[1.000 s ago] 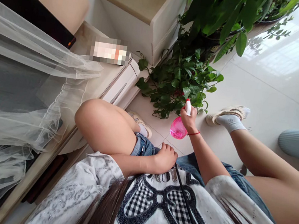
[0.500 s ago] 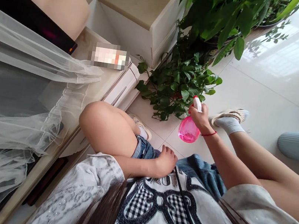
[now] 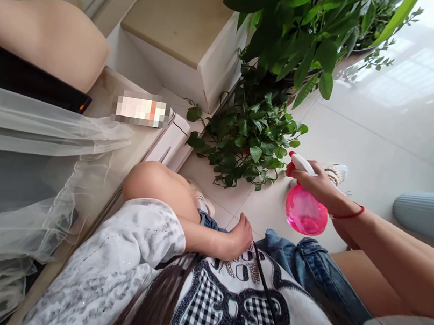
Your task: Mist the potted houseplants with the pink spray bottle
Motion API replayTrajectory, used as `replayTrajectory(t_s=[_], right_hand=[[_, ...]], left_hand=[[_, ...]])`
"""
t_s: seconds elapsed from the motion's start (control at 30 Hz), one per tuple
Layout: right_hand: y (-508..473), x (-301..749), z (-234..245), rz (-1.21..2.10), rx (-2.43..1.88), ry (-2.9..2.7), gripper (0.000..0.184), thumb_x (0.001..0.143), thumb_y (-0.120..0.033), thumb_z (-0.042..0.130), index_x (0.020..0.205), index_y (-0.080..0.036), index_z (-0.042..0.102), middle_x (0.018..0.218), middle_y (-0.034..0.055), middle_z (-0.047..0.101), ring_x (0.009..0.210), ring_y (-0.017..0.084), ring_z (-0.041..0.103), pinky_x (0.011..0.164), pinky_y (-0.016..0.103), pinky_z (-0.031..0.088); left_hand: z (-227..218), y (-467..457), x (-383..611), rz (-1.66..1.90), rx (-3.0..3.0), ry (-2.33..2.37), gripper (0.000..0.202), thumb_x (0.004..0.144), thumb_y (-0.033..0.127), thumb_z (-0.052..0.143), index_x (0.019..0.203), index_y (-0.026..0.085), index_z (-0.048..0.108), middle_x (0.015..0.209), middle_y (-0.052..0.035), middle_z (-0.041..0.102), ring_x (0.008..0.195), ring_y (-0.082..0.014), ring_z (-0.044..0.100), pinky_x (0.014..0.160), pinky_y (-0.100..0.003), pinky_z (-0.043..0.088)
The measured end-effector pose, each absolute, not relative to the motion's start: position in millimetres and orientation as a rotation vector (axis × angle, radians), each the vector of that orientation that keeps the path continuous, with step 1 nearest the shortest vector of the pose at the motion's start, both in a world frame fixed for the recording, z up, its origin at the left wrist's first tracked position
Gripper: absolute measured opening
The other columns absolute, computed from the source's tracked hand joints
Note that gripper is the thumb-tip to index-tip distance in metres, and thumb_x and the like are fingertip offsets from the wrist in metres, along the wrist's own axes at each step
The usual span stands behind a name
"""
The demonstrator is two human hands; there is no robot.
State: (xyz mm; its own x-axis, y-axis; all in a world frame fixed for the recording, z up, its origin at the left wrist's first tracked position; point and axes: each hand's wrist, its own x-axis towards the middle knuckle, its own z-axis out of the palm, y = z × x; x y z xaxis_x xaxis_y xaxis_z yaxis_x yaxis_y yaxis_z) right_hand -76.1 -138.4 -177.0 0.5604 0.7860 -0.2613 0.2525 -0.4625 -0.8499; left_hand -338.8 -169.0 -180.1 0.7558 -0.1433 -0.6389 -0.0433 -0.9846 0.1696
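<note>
My right hand (image 3: 315, 184) is closed around the neck of a pink see-through spray bottle (image 3: 306, 213) with a white and red trigger head. Its nozzle points left, toward a leafy trailing plant (image 3: 245, 139) low on the floor. Some pink-tinted liquid shows in the bottle, which hangs over the tiles just right of that plant. My left hand (image 3: 241, 239) rests at the front of my patterned shirt (image 3: 234, 306), fingers loosely bent and slightly apart; nothing shows in it, though the fingertips are partly hidden.
Taller broad-leaved plants (image 3: 302, 28) stand behind the trailing one. A beige-topped white cabinet (image 3: 177, 15) is at upper left, by a ledge with a sheer white curtain (image 3: 34, 130). A ribbed light-blue bin (image 3: 429, 215) lies in view at right, on shiny floor tiles (image 3: 372, 131).
My right hand has swung the spray bottle to the right and nearer the camera, away from the trailing plant. My left hand stays at the shirt, its fingers drawn in slightly. The view has shifted.
</note>
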Motion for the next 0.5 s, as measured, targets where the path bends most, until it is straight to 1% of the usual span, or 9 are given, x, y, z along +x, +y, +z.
replayTrajectory(t_s=[0.1,0.17,0.23,0.37,0.43,0.5], right_hand=[[-137.3,-70.8,-163.9,1.027,-2.056,-0.759,0.003,0.071,-0.022,0.070,0.070,-0.021,0.067,0.066,0.0024,0.065,0.054,0.015,0.057,0.043,0.025,0.040],[-136.3,-71.8,-162.0,1.080,-2.081,-0.675,0.004,0.073,-0.023,0.068,0.072,-0.022,0.064,0.064,0.0025,0.062,0.057,0.016,0.057,0.048,0.028,0.041],[-133.8,-75.4,-163.4,1.115,-2.081,-0.626,0.006,0.072,-0.025,0.068,0.072,-0.023,0.063,0.065,0.0025,0.061,0.057,0.017,0.055,0.049,0.029,0.040],[-122.7,-82.7,-159.2,1.206,-2.095,-0.590,0.009,0.070,-0.031,0.067,0.075,-0.024,0.065,0.069,0.0013,0.058,0.057,0.015,0.049,0.049,0.029,0.037],[-115.2,-83.4,-151.2,1.212,-2.129,-0.569,0.013,0.071,-0.034,0.065,0.079,-0.024,0.065,0.073,0.0009,0.058,0.061,0.015,0.049,0.053,0.030,0.038],[-107.3,-81.7,-142.1,1.177,-2.181,-0.544,0.016,0.071,-0.035,0.064,0.082,-0.023,0.066,0.081,0.0017,0.059,0.067,0.016,0.051,0.057,0.030,0.040]], left_hand=[[-180.9,-156.2,-342.4,-1.075,2.777,-0.100,0.043,0.102,0.023,0.048,0.137,0.009,0.070,0.139,-0.0233,0.067,0.133,-0.0392,0.060,0.112,-0.058,0.042],[-179.1,-147.7,-345.3,-1.124,2.765,-0.098,0.043,0.102,0.022,0.049,0.137,0.008,0.069,0.139,-0.0247,0.067,0.132,-0.0391,0.061,0.111,-0.058,0.044],[-177.2,-139.2,-346.6,-1.142,2.771,-0.102,0.044,0.102,0.019,0.047,0.138,0.006,0.068,0.138,-0.0255,0.067,0.131,-0.0389,0.061,0.111,-0.057,0.044],[-177.9,-120.7,-345.7,-1.018,2.798,-0.073,0.044,0.101,0.018,0.049,0.139,0.007,0.067,0.135,-0.0251,0.069,0.128,-0.0379,0.062,0.110,-0.056,0.044],[-180.5,-111.1,-345.5,-1.016,2.783,-0.054,0.044,0.100,0.018,0.050,0.138,0.007,0.067,0.133,-0.0253,0.069,0.126,-0.0375,0.063,0.109,-0.056,0.043],[-184.2,-102.6,-346.3,-1.083,2.766,-0.017,0.044,0.099,0.018,0.051,0.138,0.007,0.067,0.132,-0.0259,0.069,0.126,-0.0374,0.062,0.109,-0.056,0.043]])
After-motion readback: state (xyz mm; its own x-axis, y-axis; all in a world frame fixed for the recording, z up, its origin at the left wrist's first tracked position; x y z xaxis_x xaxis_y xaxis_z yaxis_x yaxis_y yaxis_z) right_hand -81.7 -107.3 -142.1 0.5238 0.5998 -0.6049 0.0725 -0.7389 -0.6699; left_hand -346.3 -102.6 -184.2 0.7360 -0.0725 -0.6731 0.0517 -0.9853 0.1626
